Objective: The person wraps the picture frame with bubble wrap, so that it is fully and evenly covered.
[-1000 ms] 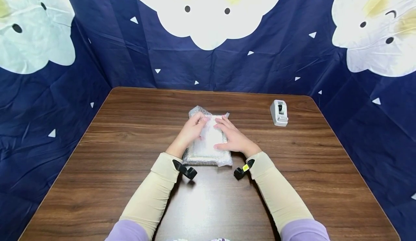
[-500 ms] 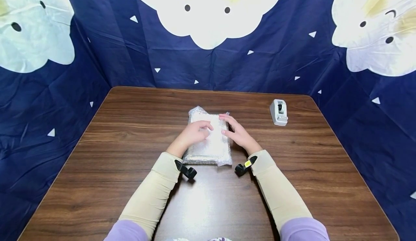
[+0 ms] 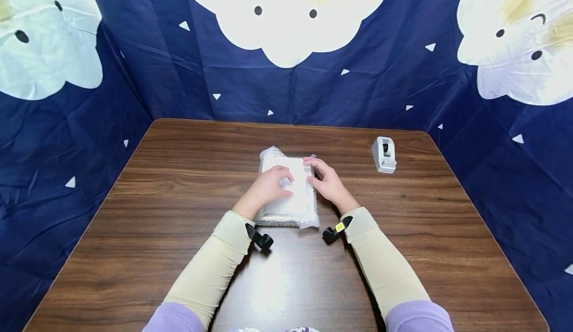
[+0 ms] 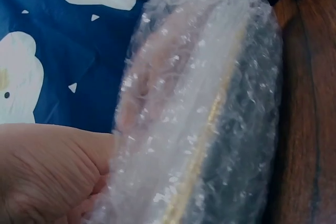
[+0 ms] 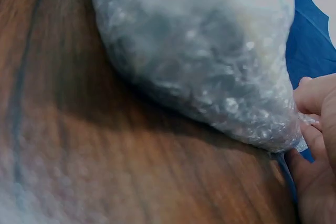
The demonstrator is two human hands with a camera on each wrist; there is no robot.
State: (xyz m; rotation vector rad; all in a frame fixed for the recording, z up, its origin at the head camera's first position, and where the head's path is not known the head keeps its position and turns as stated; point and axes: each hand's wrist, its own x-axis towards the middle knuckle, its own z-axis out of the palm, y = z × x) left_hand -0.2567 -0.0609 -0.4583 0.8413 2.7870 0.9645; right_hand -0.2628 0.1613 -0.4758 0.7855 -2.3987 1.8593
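A flat, pale rectangular package in bubble wrap (image 3: 291, 211) lies on the table in the head view. Through the wrap, the left wrist view shows a gold edge (image 4: 212, 121) along its side. Over the package's left half, my left hand (image 3: 268, 185) rests on the top face, thumb and forefinger apart. At the far right corner, my right hand (image 3: 329, 181) pinches the loose border of the bubble wrap; the right wrist view has a crumpled bit of wrap (image 5: 303, 142) between thumb and fingers.
A white tape dispenser (image 3: 384, 157) stands at the back right of the brown wooden table (image 3: 179, 172). Dark blue curtains (image 3: 250, 88) with white clouds enclose the back and both sides. Each wrist carries a small black camera (image 3: 264, 241).
My left hand has come down from the package's far edge to its middle. The right hand has drawn back from the top face to the right edge, its fingers now more curled.
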